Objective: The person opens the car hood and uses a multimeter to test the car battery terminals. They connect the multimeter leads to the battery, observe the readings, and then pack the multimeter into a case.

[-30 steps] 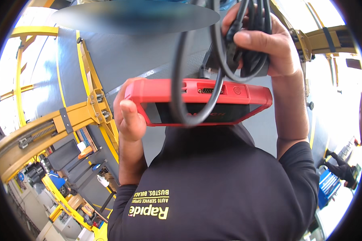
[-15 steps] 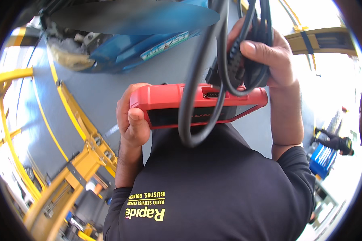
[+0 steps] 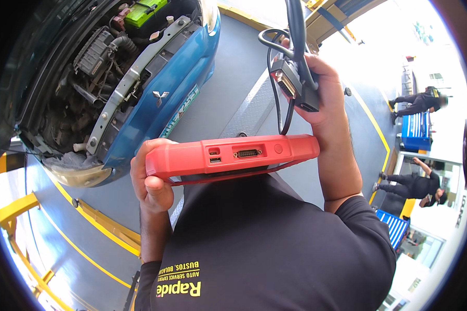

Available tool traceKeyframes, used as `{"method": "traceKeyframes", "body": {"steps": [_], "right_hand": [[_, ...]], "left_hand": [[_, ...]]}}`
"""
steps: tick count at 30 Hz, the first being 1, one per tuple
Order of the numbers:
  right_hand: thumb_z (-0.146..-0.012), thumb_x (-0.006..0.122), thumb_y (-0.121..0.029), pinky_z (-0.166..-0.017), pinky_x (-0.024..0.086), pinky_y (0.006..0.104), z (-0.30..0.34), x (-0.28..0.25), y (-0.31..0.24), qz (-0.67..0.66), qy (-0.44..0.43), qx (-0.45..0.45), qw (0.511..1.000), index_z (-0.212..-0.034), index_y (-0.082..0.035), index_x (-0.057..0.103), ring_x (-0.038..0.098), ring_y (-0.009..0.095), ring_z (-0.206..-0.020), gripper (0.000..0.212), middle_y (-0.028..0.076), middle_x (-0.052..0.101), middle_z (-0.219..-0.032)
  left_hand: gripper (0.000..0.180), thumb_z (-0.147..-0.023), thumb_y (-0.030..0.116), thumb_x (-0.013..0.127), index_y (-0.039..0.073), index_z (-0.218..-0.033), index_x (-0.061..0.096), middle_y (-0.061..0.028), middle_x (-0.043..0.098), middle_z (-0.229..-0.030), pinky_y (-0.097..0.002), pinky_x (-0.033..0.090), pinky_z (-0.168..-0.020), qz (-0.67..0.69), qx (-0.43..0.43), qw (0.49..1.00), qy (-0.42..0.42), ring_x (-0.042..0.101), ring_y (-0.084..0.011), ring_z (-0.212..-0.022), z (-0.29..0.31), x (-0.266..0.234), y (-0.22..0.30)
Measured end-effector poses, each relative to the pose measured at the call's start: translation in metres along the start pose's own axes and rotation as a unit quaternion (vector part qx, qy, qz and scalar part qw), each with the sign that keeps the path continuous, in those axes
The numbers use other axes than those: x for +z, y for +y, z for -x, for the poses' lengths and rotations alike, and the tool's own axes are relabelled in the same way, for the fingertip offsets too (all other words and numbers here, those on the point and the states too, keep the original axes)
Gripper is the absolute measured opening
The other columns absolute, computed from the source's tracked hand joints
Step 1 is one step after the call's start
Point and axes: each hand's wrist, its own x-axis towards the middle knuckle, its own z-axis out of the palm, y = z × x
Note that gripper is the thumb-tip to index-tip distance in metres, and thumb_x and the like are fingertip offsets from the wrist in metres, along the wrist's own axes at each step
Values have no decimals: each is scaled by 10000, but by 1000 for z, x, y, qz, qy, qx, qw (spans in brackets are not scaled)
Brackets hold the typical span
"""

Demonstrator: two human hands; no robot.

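A red-cased diagnostic tablet (image 3: 290,149) is held level before my chest, its edge with the ports facing up. My left hand (image 3: 151,181) grips its left end, thumb on the near side and fingers behind. A pin port (image 3: 248,153) shows near the middle of that edge, beside smaller sockets. Above the tablet's right end, my right hand (image 3: 327,88) is closed round a black cable (image 3: 297,31). The cable's wide multi-pin plug (image 3: 286,83) sticks out on the left of the hand, apart from the port. Most of the fingers are behind the cable.
A blue car (image 3: 184,78) with its engine bay (image 3: 96,67) exposed stands at the upper left. Yellow lift arms (image 3: 106,225) lie at lower left. On the right are two people (image 3: 417,186) and blue tool cabinets (image 3: 416,129).
My view has swung, bringing the engine bay and two people into sight. The cable loop no longer hangs across the tablet, and the plug now shows. Both hands keep their holds.
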Motion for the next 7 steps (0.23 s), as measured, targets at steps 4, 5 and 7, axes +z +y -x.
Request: {"method": "traceKeyframes", "body": {"steps": [4,5,7], "right_hand": [[-1015,621,-152,-680,651,381,3,-14,-3,-23,27,-35,999,-1336,32,595,774,212,-797,370,144,762,-969],[-1010,632,-162,-681,648,375,4,-21,-4,11,28,-57,998,-1361,21,574,774,224,-807,400,141,758,-976],[-1002,653,-192,-662,647,371,12,-29,-14,125,-52,-67,989,-1415,4,524,777,273,-832,474,180,761,-1043]], "left_hand": [[1013,-913,890,475,-92,-1097,644,-120,724,-932,-300,533,-714,7,7,1000,-29,694,-184,-827,-18,9,0],[1010,-914,887,476,-91,-1100,643,-120,727,-931,-300,534,-713,1,8,999,-36,696,-186,-823,-19,10,-2],[1008,-916,885,476,-91,-1103,643,-120,731,-931,-300,536,-712,-14,-3,999,-45,698,-188,-820,-18,9,-5]]}}
